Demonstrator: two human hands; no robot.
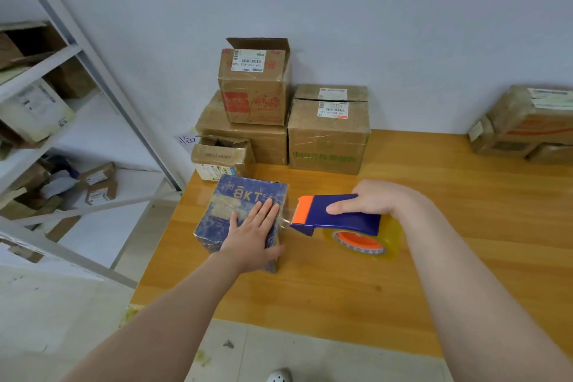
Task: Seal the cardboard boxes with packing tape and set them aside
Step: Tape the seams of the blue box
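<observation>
Blue BKT box sits at the left front corner of the desk, close to the edge. My left hand lies flat on its lid, fingers straight, thumb over the near side. My right hand is wrapped round the blue tape dispenser, just beside the box's right face. A short clear strip of tape runs from the box edge to the orange cutter.

Handling, judged: small carton, probably light, so it will slide on the glossy desk unless pinned from above. Its walls look stiff enough to press on. The old tape across the lid looks slick. To set it aside, grip the two opposite side faces. The strip will likely cling and wrinkle if it goes slack.

Surroundings: small open carton just behind the BKT box. Stacked brown cartons against the wall. More cartons at far right. Shelving rack off the left edge. The desk drop-off on the left is the main hazard.
</observation>
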